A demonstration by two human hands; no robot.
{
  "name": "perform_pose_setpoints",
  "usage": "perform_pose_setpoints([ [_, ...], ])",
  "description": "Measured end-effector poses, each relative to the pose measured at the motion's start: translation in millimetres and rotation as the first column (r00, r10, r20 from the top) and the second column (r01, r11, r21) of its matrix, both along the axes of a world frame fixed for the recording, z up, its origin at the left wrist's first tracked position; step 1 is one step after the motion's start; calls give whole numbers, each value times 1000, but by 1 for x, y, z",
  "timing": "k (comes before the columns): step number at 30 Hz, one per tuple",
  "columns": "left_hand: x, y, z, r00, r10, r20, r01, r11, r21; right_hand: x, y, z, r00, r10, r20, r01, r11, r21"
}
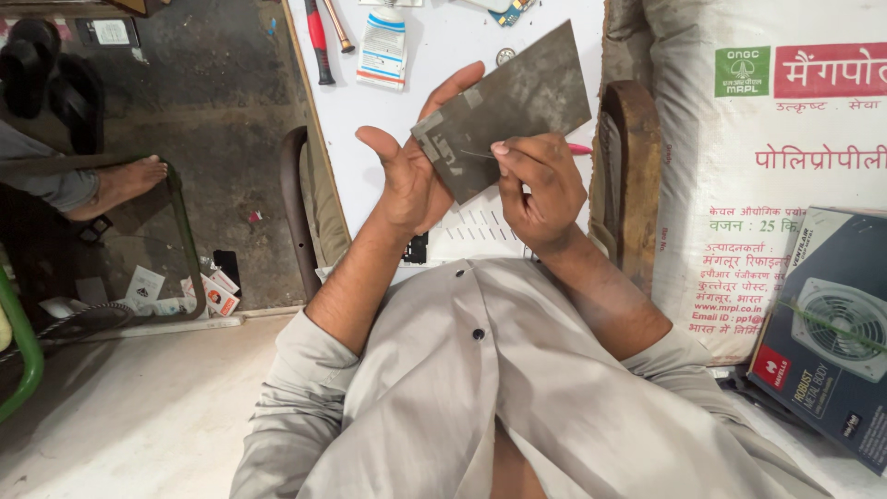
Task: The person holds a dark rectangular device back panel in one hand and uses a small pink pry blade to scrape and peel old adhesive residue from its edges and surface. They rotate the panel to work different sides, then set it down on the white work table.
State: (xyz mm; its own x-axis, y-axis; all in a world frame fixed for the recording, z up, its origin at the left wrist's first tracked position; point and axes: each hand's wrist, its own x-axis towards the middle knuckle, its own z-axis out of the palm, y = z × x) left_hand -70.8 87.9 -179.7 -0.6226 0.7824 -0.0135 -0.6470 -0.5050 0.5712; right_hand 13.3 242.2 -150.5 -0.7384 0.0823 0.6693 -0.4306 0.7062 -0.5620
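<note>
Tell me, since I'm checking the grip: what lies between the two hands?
In the head view, the dark grey sheet lies between them: the left hand backs it, and the right hand presses a thin pink-ended tool against its face.

Left hand (411, 180) holds grey sheet (504, 106); right hand (545, 189) scribes.

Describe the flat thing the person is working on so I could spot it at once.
Start at the white board lying ahead of the person. Above it, the left hand holds up a thin, dull grey sheet, rectangular and scuffed. Unlike the tools on the board, it is held, with the right hand at its lower edge.
</note>
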Motion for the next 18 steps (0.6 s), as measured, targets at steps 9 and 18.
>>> perform_pose_setpoints([
  [9,-1,-1,4,992,95,85,-99,994,38,11,2,-14,997,-51,58,65,961,-267],
  [18,0,0,9,980,67,186,-89,989,116,22,8,-32,974,-180,137,222,875,-430],
])
